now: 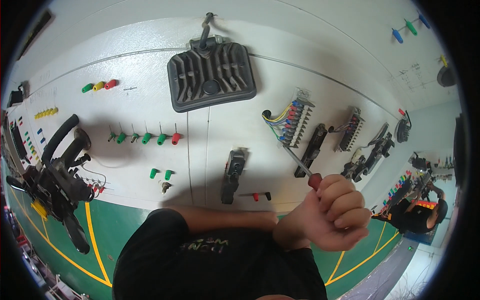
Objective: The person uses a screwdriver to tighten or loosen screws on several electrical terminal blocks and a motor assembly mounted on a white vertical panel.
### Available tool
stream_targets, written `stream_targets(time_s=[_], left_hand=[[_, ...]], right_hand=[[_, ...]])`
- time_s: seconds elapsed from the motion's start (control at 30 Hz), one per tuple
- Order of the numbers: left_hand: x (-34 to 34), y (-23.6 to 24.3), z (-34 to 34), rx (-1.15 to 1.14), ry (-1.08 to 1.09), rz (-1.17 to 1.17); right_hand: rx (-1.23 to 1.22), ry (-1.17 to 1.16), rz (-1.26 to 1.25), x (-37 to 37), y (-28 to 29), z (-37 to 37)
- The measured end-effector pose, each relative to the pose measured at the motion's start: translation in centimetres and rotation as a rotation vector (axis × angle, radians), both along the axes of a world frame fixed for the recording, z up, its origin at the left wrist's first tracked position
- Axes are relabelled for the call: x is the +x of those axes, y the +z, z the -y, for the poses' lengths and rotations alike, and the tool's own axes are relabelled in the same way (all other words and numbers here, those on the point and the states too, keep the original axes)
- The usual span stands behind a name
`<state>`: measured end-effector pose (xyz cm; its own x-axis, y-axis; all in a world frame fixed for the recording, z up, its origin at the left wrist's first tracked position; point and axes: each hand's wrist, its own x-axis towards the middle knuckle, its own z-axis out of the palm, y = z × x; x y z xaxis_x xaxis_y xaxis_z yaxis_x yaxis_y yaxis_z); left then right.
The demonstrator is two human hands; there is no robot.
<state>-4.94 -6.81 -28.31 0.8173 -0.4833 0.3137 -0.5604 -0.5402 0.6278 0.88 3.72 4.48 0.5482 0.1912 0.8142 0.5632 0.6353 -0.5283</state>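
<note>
My right hand [342, 212] is near me at the right, closed in a fist round the red handle of a screwdriver [300, 163]. My left forearm [225, 220] crosses my body; its hand is hidden behind my right wrist, so I cannot tell its state. From my fist the shaft slants away leftward, its tip at the lower end of a terminal block [299, 120] with coloured wires. A black strip [313, 150] stands just right. Far right, another person [417, 220] is beside the equipment.
</note>
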Motion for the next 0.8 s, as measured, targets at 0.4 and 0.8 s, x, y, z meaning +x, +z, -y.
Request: stream_targets(time_s=[0.4, 0.8], left_hand=[[-1.5, -0.4, -1.2, -0.094, -0.165, -0.072], [-1.3, 1.7, -2.7, 0.238, -0.246, 0.177]], right_hand=[[-0.092, 0.193, 0.335, 3.6, 0.7, 0.4], [-0.441, 1.040, 0.649, 6.3, 2.8, 0.1]])
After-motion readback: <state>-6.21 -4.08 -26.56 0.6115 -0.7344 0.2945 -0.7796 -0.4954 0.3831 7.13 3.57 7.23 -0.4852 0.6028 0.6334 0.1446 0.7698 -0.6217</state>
